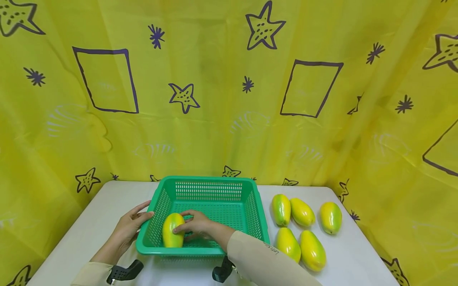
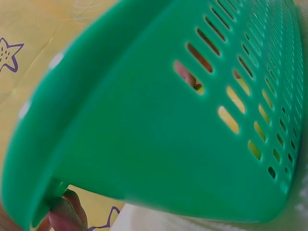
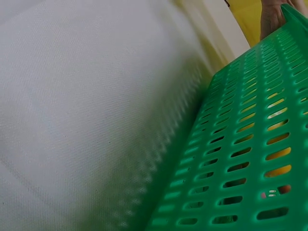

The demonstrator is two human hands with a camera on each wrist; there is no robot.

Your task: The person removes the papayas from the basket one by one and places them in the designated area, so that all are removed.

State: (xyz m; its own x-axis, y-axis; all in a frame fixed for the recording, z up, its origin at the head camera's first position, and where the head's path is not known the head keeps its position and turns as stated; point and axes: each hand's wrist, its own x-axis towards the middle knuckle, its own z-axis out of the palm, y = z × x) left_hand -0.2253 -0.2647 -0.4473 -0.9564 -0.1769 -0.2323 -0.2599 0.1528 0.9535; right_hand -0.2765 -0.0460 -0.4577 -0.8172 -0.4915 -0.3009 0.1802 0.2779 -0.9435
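Observation:
A green plastic basket (image 1: 214, 252) with slotted walls stands on the table. At its left rim, my left hand (image 1: 126, 227) grips the edge; the left wrist view shows fingertips (image 2: 70, 211) beneath the rim of the basket (image 2: 139, 130). Inside, toward the front left corner, a glossy yellow-green oblong fruit (image 1: 171, 232) stands lengthwise. My right hand (image 1: 198, 225) reaches over the front rim and holds this fruit from its right side, thumb across it. Through the basket's slots (image 3: 250, 144), the right wrist view gives glimpses of yellow. Whether the fruit touches the basket floor I cannot tell.
Several similar fruits (image 1: 302, 211) lie on the white table (image 1: 358, 254) right of the basket, two of them close to my right sleeve (image 1: 264, 256). A yellow patterned curtain (image 1: 214, 131) hangs behind the table and along both sides.

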